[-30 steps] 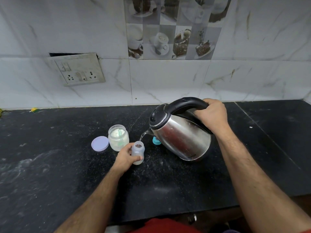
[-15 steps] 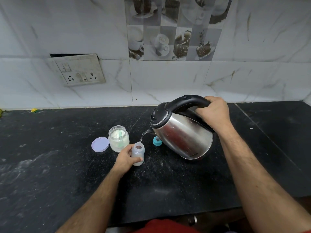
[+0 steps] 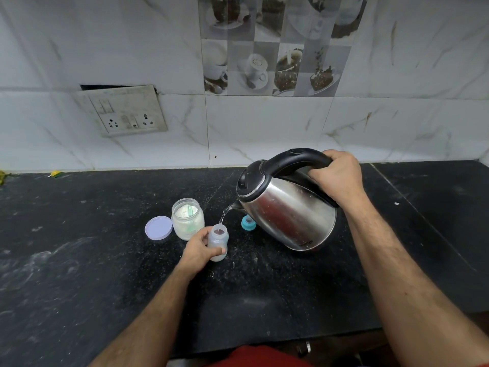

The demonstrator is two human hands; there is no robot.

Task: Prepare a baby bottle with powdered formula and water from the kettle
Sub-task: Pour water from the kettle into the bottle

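One view only, from the head. Right hand (image 3: 337, 181) wrapped round kettle (image 3: 285, 210) handle, tilted, thin stream falling into bottle (image 3: 218, 241) at its 8 o'clock on the desk (image 3: 79, 260); left hand (image 3: 199, 251) fingers (image 3: 215, 252) curled round it. Narrow mouth: slight wobble risks scalding splash, probably. Fill level unreadable; teal cap (image 3: 248, 223) partly hidden.

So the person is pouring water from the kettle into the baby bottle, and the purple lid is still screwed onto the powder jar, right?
Not quite. The kettle is pouring into the baby bottle, held by the left hand, but the head view shows the purple lid off, lying flat on the counter left of the open powder jar.
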